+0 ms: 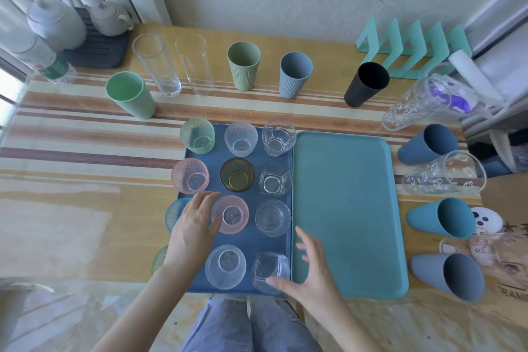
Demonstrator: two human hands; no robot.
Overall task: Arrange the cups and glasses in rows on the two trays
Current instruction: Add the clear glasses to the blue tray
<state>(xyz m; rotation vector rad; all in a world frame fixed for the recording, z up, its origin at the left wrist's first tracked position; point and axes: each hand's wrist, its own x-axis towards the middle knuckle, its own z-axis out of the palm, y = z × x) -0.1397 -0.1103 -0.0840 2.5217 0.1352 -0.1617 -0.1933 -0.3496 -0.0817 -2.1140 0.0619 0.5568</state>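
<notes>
Hands spread open: left hand (197,223) touching pink glass (230,214), right hand (311,271) empty (carton lettering illegible).

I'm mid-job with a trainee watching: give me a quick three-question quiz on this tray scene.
1. True or false: the teal tray already holds a row of cups.
2. Which glass is the left hand touching?
A. the amber glass
B. the pink glass in the third row
C. the black cup
3. Fill in: the blue tray holds glasses in ___ columns.

Key:
1. False; it is bare.
2. B; the thumb rests against its rim.
3. Three; the left column is partly hidden by the left hand and arm.
</notes>
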